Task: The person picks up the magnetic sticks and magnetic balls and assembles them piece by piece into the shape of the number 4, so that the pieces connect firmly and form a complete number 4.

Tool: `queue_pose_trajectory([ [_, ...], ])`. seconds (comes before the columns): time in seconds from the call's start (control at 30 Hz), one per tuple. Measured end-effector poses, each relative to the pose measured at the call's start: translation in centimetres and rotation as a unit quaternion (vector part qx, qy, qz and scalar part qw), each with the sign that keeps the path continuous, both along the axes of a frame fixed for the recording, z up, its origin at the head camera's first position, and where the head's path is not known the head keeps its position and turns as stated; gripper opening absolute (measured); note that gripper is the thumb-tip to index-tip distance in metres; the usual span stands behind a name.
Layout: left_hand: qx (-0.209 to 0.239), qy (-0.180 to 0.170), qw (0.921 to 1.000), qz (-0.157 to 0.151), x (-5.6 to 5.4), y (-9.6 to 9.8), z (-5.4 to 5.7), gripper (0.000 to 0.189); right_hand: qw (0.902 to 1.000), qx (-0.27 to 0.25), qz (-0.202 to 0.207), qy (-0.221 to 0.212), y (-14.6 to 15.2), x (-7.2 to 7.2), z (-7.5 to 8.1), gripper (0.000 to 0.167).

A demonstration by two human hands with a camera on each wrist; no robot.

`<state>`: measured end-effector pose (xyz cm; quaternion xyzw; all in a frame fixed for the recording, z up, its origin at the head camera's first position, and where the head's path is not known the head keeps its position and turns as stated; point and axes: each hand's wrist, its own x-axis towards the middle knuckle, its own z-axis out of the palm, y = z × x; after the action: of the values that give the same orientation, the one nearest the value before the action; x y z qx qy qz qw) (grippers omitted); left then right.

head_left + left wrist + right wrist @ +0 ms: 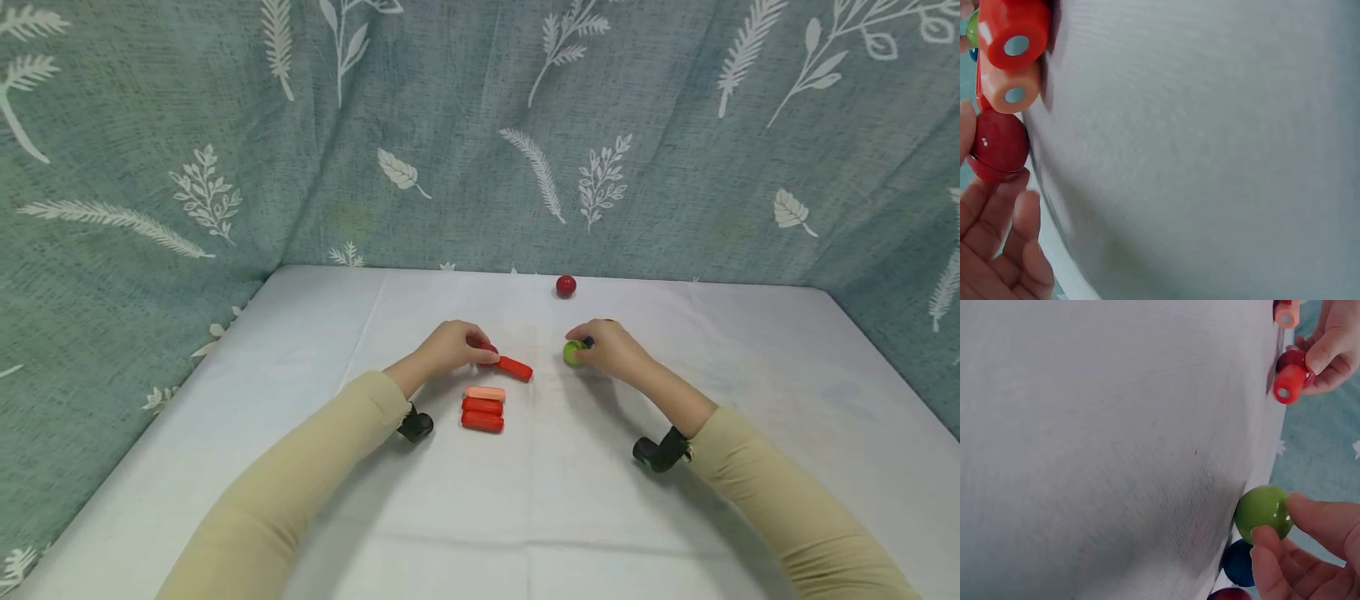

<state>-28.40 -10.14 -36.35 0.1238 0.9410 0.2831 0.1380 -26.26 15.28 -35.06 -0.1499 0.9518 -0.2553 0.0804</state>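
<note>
In the head view my left hand (452,346) pinches a dark red ball (1000,144) between thumb and fingers, low over the white cloth. A red rod (516,368) extends to the right from beside that ball; its near end appears to touch it. My right hand (611,348) holds a green ball (1264,512) by thumb and fingertips. Close behind the green ball is a dark blue ball (1238,562), partly hidden by the fingers. Nearer the body, a peach rod (484,392) and two red rods (482,422) lie side by side, with round silvery discs on their ends.
Another red ball (566,286) sits near the back edge of the white-covered table (600,517). A green-blue curtain with white leaf prints (465,167) hangs behind and along the sides. Black wrist cameras (660,452) hang under both forearms.
</note>
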Motion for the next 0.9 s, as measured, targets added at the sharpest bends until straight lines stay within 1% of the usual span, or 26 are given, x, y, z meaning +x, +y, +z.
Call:
queue_pose_trajectory([
  [0.13, -0.004, 0.006, 1.0, 0.002, 0.4, -0.2, 0.0, 0.04, 0.9997, -0.005, -0.001, -0.026, -0.3, 0.3, -0.1, 0.032],
  [0.23, -0.011, 0.01, 0.9999, 0.004, 0.7, -0.3, -0.1, 0.041, 0.999, -0.008, 0.008, -0.043, -0.6, 0.6, -0.2, 0.033],
  [0.3, -0.014, 0.016, 0.9997, 0.007, 0.9, -0.3, -0.1, 0.04, 0.9989, -0.009, 0.016, -0.043, -0.8, 0.8, -0.2, 0.034],
  [0.43, -0.015, 0.025, 0.9995, 0.012, 1.0, -0.3, -0.2, 0.039, 0.9981, -0.023, 0.017, -0.055, -1.3, 1.1, -0.3, 0.034],
  [0.6, -0.011, 0.03, 0.9994, 0.015, 1.1, -0.4, -0.1, 0.038, 0.9969, -0.032, 0.014, -0.071, -1.9, 1.0, -0.4, 0.035],
  [0.77, -0.01, 0.025, 0.9995, 0.018, 1.1, -0.4, -0.1, 0.037, 0.9956, -0.05, 0.009, -0.079, -2.4, 0.9, -0.4, 0.035],
  [0.9, -0.011, 0.018, 0.9996, 0.02, 1.2, -0.3, 0.1, 0.036, 0.9956, -0.057, 0.01, -0.074, -2.7, 1.0, -0.4, 0.035],
])
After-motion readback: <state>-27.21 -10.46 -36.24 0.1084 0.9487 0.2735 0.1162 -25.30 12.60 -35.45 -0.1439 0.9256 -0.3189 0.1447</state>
